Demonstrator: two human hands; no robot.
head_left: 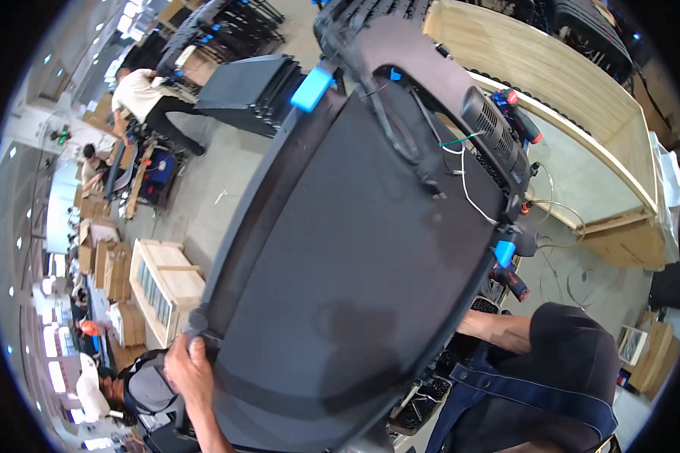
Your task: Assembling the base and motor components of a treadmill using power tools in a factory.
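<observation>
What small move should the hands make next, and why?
I'd probably tuck the slack white cable aside first: it hangs exposed over the treadmill beside the vented cover, where it might snag. The left hand holds the treadmill's near-left corner, well away from it.

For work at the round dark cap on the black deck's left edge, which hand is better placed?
Probably the left hand: it is at the black deck, just beside the round dark cap; the right hand is hidden.
</observation>
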